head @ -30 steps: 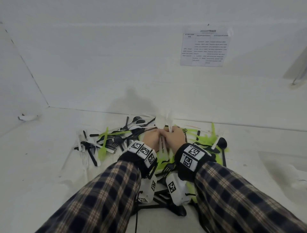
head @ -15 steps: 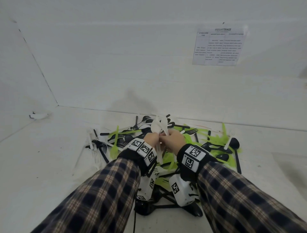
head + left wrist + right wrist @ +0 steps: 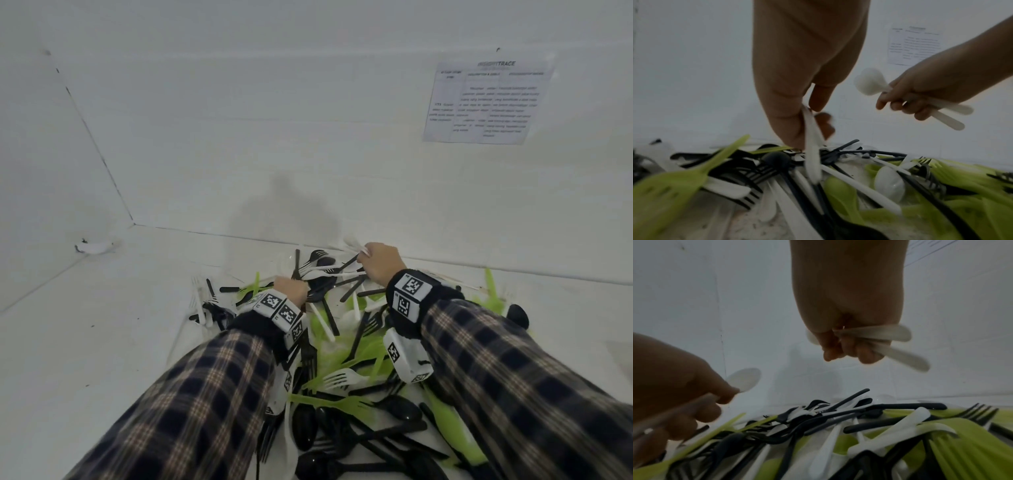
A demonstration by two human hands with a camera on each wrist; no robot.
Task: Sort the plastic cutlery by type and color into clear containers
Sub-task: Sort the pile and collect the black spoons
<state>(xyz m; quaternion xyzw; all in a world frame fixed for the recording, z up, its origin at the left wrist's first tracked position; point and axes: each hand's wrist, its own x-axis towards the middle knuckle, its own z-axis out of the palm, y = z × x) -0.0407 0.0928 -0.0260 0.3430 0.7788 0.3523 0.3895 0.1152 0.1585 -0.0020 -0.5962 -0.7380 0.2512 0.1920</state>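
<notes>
Both forearms, in plaid sleeves with tagged wristbands, reach forward side by side. The left hand (image 3: 291, 289) points down, thumb and fingers pinching a single white spoon (image 3: 812, 146) by its handle. The right hand (image 3: 380, 262), raised higher and farther forward, has its fingers (image 3: 846, 350) curled round a bundle of white spoons (image 3: 906, 95).

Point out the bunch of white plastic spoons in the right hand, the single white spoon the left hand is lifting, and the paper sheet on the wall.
bunch of white plastic spoons (image 3: 869, 82), left wrist view, on the bowls.
single white plastic spoon (image 3: 745, 379), right wrist view, on its bowl.
printed paper sheet (image 3: 486, 102), head view, on its middle.
</notes>
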